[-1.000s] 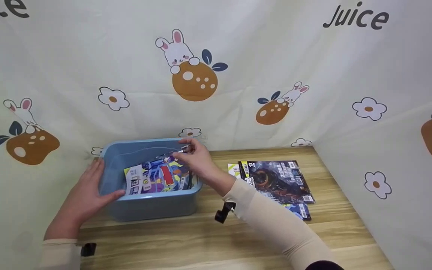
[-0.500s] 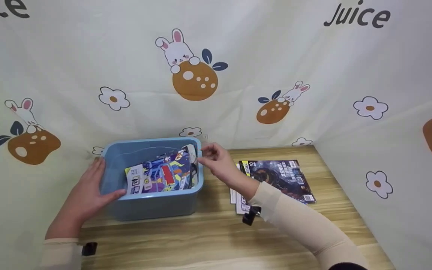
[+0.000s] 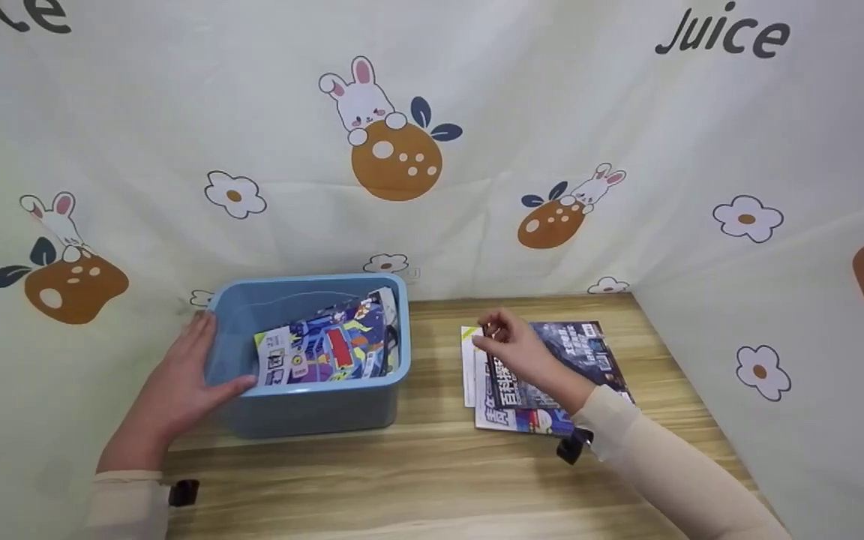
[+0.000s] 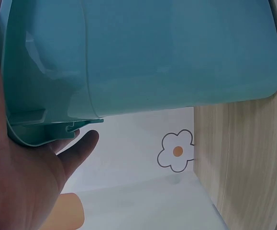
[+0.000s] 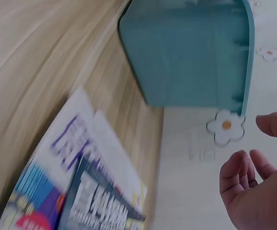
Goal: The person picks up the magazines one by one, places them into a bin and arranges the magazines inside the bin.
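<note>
In the head view my left hand (image 3: 177, 382) holds the near-left corner of a blue plastic bin (image 3: 312, 416), its thumb over the front rim and its fingers along the left side. Inside the bin lie magazines, the top one (image 3: 327, 349) with a colourful cartoon cover. My right hand (image 3: 526, 352) holds nothing; its fingers are loosely bent above the left part of a dark-covered magazine (image 3: 586, 349). Beneath that one, a magazine with a white strip and blue cover (image 3: 503, 416) and a pale one (image 3: 469, 375) stick out.
Bin and magazines stand on a wood-grain table (image 3: 372, 480). White printed cloth (image 3: 289, 135) with rabbits, oranges and flowers closes off the back and sides. The bin's back rim is close to the rear cloth.
My right hand has come out of the bin and moved right, over the loose magazines. The left hand has stayed on the bin, and the bin has not moved.
</note>
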The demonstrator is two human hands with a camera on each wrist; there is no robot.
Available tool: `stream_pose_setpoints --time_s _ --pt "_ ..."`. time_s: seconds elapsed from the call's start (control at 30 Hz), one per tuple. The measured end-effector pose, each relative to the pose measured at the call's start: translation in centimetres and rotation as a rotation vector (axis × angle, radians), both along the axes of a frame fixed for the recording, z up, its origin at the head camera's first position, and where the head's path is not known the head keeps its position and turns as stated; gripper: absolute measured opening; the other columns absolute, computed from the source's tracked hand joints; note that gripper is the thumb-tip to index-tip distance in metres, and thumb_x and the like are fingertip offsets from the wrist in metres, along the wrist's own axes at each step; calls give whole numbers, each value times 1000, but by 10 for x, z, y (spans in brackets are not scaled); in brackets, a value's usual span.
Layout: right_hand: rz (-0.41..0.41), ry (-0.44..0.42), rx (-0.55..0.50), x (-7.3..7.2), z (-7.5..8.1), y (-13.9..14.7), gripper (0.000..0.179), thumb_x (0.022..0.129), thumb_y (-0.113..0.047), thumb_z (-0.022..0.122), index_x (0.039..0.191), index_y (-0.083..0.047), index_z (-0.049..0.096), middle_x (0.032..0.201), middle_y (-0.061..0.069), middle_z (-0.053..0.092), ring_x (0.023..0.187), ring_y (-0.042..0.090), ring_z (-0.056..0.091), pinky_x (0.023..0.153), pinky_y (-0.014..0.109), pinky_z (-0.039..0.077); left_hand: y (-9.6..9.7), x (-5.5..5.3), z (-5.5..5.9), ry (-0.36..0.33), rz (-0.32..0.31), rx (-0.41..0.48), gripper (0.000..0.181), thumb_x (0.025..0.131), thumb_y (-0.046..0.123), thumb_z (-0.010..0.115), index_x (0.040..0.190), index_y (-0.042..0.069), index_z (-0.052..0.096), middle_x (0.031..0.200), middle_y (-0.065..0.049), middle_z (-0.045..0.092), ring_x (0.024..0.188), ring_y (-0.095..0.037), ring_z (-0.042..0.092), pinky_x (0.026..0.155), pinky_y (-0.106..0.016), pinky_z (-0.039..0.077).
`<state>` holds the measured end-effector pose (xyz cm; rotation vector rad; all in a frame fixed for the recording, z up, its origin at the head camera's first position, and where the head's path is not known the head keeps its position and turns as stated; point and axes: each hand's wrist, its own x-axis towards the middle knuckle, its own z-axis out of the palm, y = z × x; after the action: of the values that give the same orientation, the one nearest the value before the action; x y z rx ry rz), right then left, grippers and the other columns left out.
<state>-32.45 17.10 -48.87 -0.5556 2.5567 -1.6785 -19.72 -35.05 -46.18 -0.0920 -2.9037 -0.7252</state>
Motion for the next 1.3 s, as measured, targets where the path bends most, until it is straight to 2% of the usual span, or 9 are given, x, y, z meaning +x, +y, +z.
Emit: stream_pose_setpoints --time_s 0.1,0.27,0.4,0.6,0.77,0.93,1.0,1.1,1.3 --pt "-46 -14 26 -2 -8 26 34 99 -12 84 127 -2 68 102 8 63 88 19 59 72 26 53 1 0 0 -7 1 1 134 90 79 74 176 2 6 183 -26 3 167 -54 6 116 -87 24" --pt "-103 -1 110 -6 -21 69 39 100 -14 84 132 -1 65 110 16 65 94 25 66 77 31 59 1 -1 0 -2 2 3 134 90 78 75 176 2 7 183 -27 5 167 -54 6 116 -87 24" --pt "-151 35 190 -7 -29 98 45 100 -17 84 134 2 63 115 20 63 96 26 65 76 31 56 0 -2 1 12 -5 5 133 90 76 76 176 0 10 182 -29 8 167 -54 8 117 -87 24" --pt "-212 49 215 -7 -39 132 53 97 -16 88 136 7 60 125 29 58 96 25 62 78 27 55 -1 -1 0 11 -1 7 133 90 77 75 176 1 8 183 -27 5 167 -53 6 117 -87 23" --pt "-228 19 229 -6 -44 152 62 99 -19 86 143 11 54 129 32 51 101 30 61 81 31 56 0 -1 -1 7 -1 11 133 90 77 75 176 1 7 183 -27 4 168 -52 5 117 -87 23" --pt "-250 -23 260 -6 -47 165 70 100 -27 86 149 9 50 139 32 47 118 42 58 101 49 53 -1 -1 -2 4 0 10 133 91 77 75 176 2 7 183 -26 3 168 -52 5 117 -87 23" --pt "-258 -20 276 -6 -49 169 71 100 -27 86 148 10 50 138 33 47 120 45 57 104 54 52 -2 -1 -2 5 0 8 133 91 77 75 177 2 7 183 -26 3 168 -52 5 117 -87 23" --pt "-265 -13 288 -6 -50 175 70 99 -25 87 148 11 50 136 34 47 118 46 58 101 53 55 -1 -1 -2 5 -1 8 133 91 77 74 177 2 7 183 -25 2 168 -52 5 118 -87 22" --pt "-274 -17 321 -8 -54 187 69 100 -24 86 149 9 50 134 34 46 113 43 59 89 41 55 -1 -1 -1 6 -8 8 132 91 77 75 176 1 8 183 -26 4 168 -52 5 117 -87 23"
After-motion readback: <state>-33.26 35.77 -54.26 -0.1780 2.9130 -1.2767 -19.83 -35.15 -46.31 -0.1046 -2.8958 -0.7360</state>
